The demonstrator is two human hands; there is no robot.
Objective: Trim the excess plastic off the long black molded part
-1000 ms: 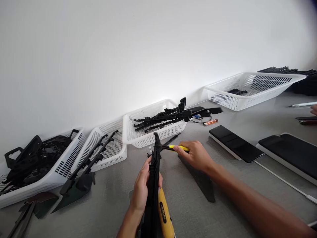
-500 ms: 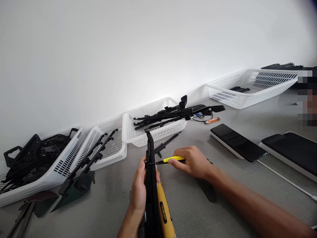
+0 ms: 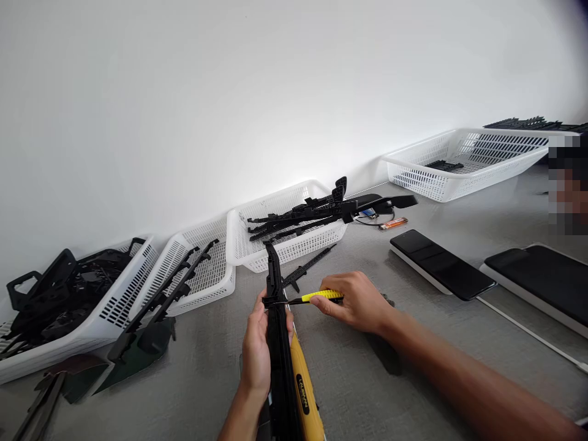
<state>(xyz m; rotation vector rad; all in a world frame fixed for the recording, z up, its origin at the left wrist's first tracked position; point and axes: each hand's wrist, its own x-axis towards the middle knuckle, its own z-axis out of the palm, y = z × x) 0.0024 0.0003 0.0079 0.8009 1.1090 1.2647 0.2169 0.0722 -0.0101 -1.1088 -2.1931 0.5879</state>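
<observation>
My left hand is wrapped round a long black plastic part, held lengthwise with its narrow end pointing away from me. In my right hand is a slim craft knife with a yellow and black grip. Its thin tip meets the right edge of the black part, just above my left fingers. Under and beside the part lies a larger tool with a yellow handle, partly hidden by the part. A black caliper rests on the table just beyond.
White baskets line the wall, several holding black plastic parts. Two long black parts lean out of one basket at left. To the right are a phone, a dark-topped slab, a white cable and an orange-white packet.
The black part has shifted slightly left with my left hand, its far end tilting left. The knife tip has moved a little left with it, staying at the part's edge.
</observation>
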